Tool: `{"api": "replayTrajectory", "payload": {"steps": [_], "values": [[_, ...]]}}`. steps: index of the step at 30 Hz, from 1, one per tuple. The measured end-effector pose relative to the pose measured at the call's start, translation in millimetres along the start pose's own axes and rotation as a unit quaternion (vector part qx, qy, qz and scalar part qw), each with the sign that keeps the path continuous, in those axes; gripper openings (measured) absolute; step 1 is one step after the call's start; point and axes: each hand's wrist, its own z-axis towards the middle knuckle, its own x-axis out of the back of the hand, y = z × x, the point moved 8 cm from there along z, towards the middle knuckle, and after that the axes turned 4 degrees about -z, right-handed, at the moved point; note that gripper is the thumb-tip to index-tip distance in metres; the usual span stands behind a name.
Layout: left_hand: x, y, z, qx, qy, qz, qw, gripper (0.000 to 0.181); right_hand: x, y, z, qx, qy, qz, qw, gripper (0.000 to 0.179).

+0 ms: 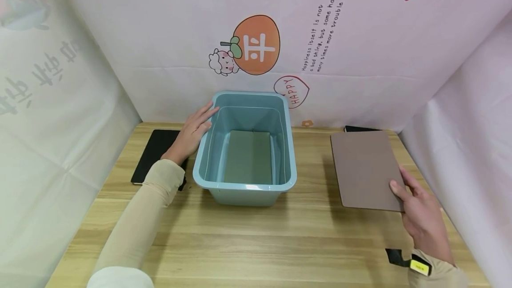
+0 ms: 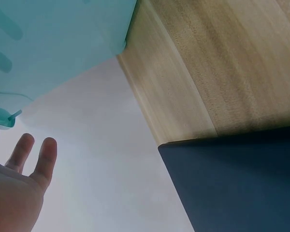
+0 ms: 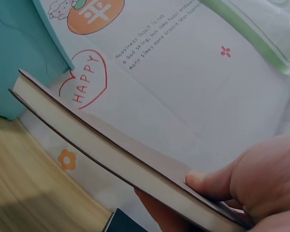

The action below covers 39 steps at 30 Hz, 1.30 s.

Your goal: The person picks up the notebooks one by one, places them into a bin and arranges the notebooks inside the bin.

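My right hand [image 1: 426,212] grips a brown hardcover notebook [image 1: 366,170] by its right edge, thumb on top and fingers beneath. The notebook is held above the table, its cream page edges [image 3: 111,159] showing in the right wrist view. My left hand [image 1: 192,134] rests on the left rim of a blue plastic bin [image 1: 244,195], its fingers fairly straight. A flat grey-green surface [image 1: 248,157] shows at the bottom of the bin; whether it is a notebook or the bin's floor, I cannot tell.
A black notebook [image 1: 154,154] lies left of the bin, partly under my left forearm. Another dark flat item [image 1: 360,129] shows behind the brown notebook. White printed cloth [image 1: 180,34] surrounds the wooden table [image 1: 248,239] at the back and sides.
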Motion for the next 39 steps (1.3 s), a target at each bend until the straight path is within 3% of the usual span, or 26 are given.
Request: {"api": "replayTrajectory", "payload": {"steps": [8, 22, 32, 39], "values": [[-0.9, -1.4, 0.8, -0.002, -0.003, -0.002, 1.0000, 0.049, -11.6, -8.1, 8.5, 0.008, -0.021, 0.003, 0.9997, 0.075], [-0.1, 2.4, 0.0, 0.003, -0.007, -0.005, 1.0000, 0.050, -30.5, -28.1, 16.5, 0.011, -0.025, -0.008, 0.9996, 0.074], [0.5, 1.0, 1.6, 0.002, -0.009, -0.004, 1.0000, 0.050, -39.5, -42.5, 21.4, 0.023, -0.037, 0.025, 0.9987, 0.072], [0.4, 0.7, 0.1, 0.003, -0.008, -0.005, 0.9999, 0.051, -48.1, -49.5, 22.0, 0.008, -0.035, 0.049, 0.9981, 0.073]]}}
